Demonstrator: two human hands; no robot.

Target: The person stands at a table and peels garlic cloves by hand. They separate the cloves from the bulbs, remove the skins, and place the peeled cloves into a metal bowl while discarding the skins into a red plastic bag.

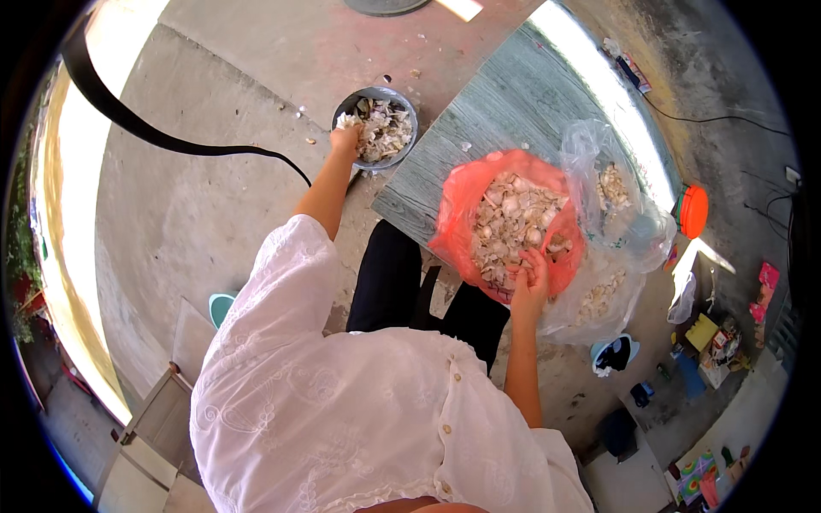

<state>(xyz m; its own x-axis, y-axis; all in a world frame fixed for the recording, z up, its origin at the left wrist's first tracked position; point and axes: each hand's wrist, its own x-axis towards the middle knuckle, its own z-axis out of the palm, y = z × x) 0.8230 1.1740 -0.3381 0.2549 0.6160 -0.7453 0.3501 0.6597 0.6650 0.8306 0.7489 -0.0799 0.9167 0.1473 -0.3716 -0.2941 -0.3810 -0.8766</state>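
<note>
My left hand [346,136] reaches down over the rim of a grey bucket [415,118] on the floor. White garlic skins [348,120] show at its fingers, and more papery skins [388,128] fill the bucket. On the table's corner, a red plastic bag [457,211] lies open around a heap of garlic cloves and loose skins [513,208]. At the bag's near edge is my right hand [532,279], its fingers curled; whether they hold a clove is too small to tell.
Beside the red bag on the grey wood-grain table [507,96] lie a clear bag [587,147] with garlic and another clear plastic sheet or bag [600,308] with cloves. An orange-lidded container [694,211] stands beyond. A light-blue basin [614,353] and a teal basin [221,309] are on the floor.
</note>
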